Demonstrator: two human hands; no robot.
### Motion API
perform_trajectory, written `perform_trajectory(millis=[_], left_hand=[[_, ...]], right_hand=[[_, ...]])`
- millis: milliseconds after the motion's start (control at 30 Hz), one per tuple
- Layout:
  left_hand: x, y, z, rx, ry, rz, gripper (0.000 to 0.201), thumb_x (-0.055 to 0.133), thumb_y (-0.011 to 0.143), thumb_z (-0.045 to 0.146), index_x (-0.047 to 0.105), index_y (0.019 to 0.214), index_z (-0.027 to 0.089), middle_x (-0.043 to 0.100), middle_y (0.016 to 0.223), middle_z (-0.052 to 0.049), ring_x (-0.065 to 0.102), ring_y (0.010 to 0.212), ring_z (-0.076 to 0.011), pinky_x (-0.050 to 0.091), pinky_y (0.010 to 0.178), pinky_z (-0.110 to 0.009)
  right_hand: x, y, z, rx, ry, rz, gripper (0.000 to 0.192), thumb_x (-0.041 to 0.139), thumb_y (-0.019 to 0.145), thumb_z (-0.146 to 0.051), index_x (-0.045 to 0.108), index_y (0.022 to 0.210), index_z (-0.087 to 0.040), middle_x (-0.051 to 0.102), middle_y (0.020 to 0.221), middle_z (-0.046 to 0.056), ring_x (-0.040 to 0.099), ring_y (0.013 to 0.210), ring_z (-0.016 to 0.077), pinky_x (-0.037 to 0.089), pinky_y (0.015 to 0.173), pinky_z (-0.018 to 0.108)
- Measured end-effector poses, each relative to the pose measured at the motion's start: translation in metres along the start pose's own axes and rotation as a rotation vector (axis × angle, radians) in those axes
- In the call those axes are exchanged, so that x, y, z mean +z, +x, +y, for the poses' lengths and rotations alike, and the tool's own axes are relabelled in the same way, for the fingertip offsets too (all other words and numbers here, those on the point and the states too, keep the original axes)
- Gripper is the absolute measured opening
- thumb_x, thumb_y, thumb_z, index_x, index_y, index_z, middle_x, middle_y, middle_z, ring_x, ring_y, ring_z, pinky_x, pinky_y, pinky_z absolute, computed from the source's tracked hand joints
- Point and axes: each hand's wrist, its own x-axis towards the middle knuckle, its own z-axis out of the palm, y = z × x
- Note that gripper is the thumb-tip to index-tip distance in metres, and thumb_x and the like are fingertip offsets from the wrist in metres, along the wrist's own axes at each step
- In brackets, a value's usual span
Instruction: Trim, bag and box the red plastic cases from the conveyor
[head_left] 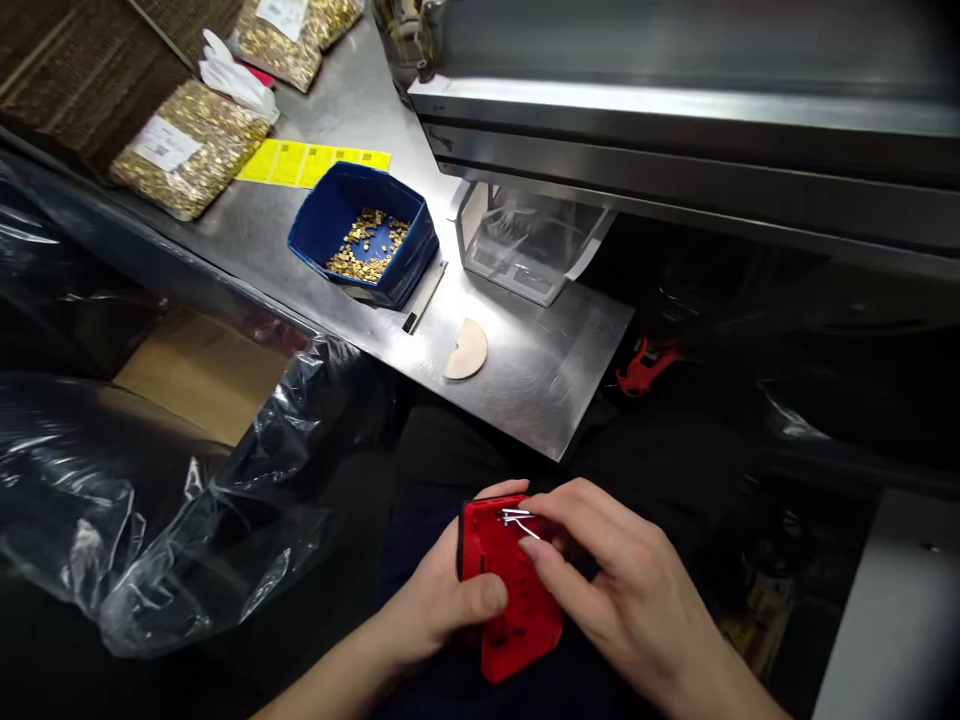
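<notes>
My left hand (454, 590) grips a red plastic housing (514, 620) over my lap, the thumb lying across its open face. The housing is a shallow shell with a dark rim along one edge and several small holes. At its upper end sits a thin, shiny bent metal wire piece (517, 518). Over that end is my right hand (615, 570), index finger and thumb curled around the wire's free ends. Whether the wire is fixed to the housing is too small to tell.
On the metal bench (555, 400) stand a blue bin (424, 240) of small brass parts and a clear tray (517, 255). A pale half-disc (468, 350) lies near the edge. Bags of brass parts (225, 150) and a yellow label strip (300, 163) are behind. A plastic-lined box (202, 375) stands left.
</notes>
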Motion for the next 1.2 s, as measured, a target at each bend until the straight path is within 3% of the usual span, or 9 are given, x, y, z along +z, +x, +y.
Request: perform_trajectory(millis=[167, 467, 633, 833, 1033, 1200], left_hand=[[0.007, 0.005, -0.003, 0.014, 0.04, -0.015, 0.09, 0.087, 0.08, 0.043, 0.036, 0.153, 0.03, 0.058, 0.139, -0.012, 0.058, 0.13, -0.0333, 0.043, 0.109, -0.047], [0.019, 0.006, 0.001, 0.002, 0.118, 0.052, 0.095, 0.09, 0.076, 0.047, 0.034, 0.151, 0.03, 0.061, 0.127, -0.009, 0.064, 0.115, -0.0286, 0.047, 0.099, -0.04], [0.017, 0.008, 0.001, -0.016, 0.17, 0.07, 0.093, 0.091, 0.073, 0.051, 0.039, 0.147, 0.028, 0.062, 0.124, -0.01, 0.064, 0.114, -0.0306, 0.048, 0.098, -0.041], [0.008, 0.008, -0.001, -0.007, 0.082, 0.016, 0.086, 0.083, 0.082, 0.052, 0.037, 0.151, 0.026, 0.059, 0.138, -0.014, 0.056, 0.131, -0.0365, 0.042, 0.11, -0.05], [0.009, 0.011, 0.005, -0.031, 0.106, 0.007, 0.088, 0.084, 0.08, 0.054, 0.04, 0.149, 0.023, 0.058, 0.139, -0.017, 0.059, 0.126, -0.0378, 0.046, 0.105, -0.048], [0.009, 0.015, 0.01, -0.045, 0.108, -0.049, 0.087, 0.082, 0.081, 0.054, 0.041, 0.151, 0.022, 0.06, 0.136, -0.015, 0.06, 0.123, -0.0366, 0.047, 0.102, -0.044]], right_hand=[[0.017, -0.004, 0.005, -0.016, -0.042, 0.056, 0.02, 0.059, 0.098, -0.017, 0.068, 0.115, -0.023, 0.068, 0.095, 0.001, 0.064, 0.082, 0.0156, 0.053, 0.073, 0.03], [0.021, -0.005, 0.005, -0.085, -0.044, 0.127, 0.017, 0.061, 0.096, -0.016, 0.07, 0.109, -0.022, 0.07, 0.09, 0.002, 0.066, 0.078, 0.0161, 0.054, 0.069, 0.03], [0.022, -0.002, 0.005, -0.055, -0.029, 0.113, 0.019, 0.058, 0.096, -0.015, 0.072, 0.105, -0.024, 0.07, 0.09, 0.001, 0.066, 0.077, 0.0164, 0.054, 0.068, 0.03], [0.013, -0.003, 0.011, 0.019, 0.006, 0.16, 0.018, 0.061, 0.096, -0.017, 0.07, 0.109, -0.026, 0.068, 0.09, 0.0, 0.064, 0.075, 0.0146, 0.054, 0.067, 0.028], [0.006, 0.004, 0.022, -0.256, -0.112, 0.046, 0.03, 0.056, 0.099, -0.01, 0.062, 0.127, -0.02, 0.07, 0.118, 0.008, 0.066, 0.108, 0.0204, 0.058, 0.095, 0.035], [0.005, 0.009, 0.025, -0.377, -0.185, -0.011, 0.036, 0.054, 0.1, -0.008, 0.058, 0.134, -0.018, 0.071, 0.125, 0.012, 0.068, 0.112, 0.023, 0.062, 0.094, 0.039]])
